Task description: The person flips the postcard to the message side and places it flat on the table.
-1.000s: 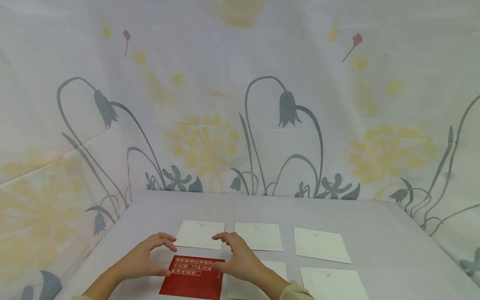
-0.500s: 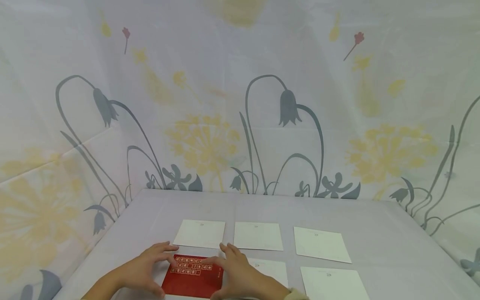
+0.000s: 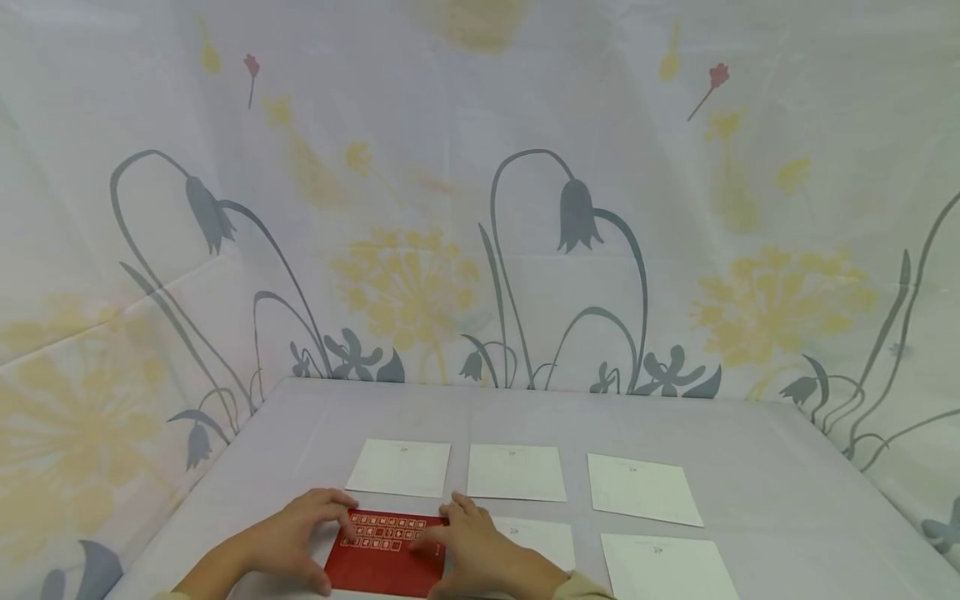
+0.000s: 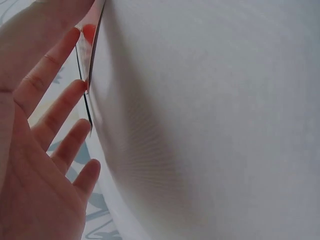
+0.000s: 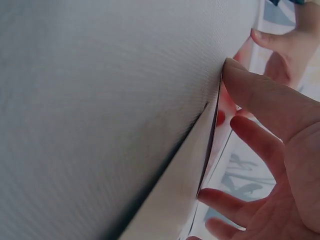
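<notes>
A red card (image 3: 384, 573) printed with rows of small gold squares lies flat on the table in the head view. My left hand (image 3: 281, 537) touches its left side, thumb at the near corner, index fingertip on the face. On the right side, my right hand (image 3: 483, 546) touches the card likewise, with its index finger on top and its thumb near the front corner. In the left wrist view the lower fingers of the left hand (image 4: 50, 150) are spread. Part of a white card (image 5: 175, 185) lies beneath the right hand's side in the right wrist view.
Several white cards lie flat in rows, among them a far left card (image 3: 399, 468), a far middle card (image 3: 516, 472) and a far right card (image 3: 641, 490). Another white card (image 3: 666, 567) is at the near right. A flower-patterned cloth (image 3: 450, 208) hangs behind the table.
Both hands have come down from above the red card to its left and right sides. The card has shifted very slightly and stays flat on the table.
</notes>
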A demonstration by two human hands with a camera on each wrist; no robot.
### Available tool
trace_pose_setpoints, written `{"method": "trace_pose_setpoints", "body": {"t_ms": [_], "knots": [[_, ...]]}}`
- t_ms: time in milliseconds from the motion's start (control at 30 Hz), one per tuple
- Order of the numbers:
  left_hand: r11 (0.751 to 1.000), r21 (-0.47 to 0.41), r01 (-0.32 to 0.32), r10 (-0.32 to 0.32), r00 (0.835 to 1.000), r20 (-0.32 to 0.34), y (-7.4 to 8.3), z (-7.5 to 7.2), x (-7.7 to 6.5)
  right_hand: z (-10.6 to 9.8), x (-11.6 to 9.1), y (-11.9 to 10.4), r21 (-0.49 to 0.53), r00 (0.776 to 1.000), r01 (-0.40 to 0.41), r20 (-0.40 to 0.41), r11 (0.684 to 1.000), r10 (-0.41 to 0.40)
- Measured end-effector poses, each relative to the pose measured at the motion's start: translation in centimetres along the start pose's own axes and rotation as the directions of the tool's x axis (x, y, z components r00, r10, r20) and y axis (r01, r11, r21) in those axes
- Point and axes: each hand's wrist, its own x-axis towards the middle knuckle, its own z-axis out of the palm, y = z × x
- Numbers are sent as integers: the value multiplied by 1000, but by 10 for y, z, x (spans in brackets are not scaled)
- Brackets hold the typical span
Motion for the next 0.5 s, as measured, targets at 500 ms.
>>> {"method": "trace_pose_setpoints", "body": {"t_ms": [500], "knots": [[988,-116,98,-88,992,93,9,-5,19,-2,7,1,65,999,-35,2,997,35]]}}
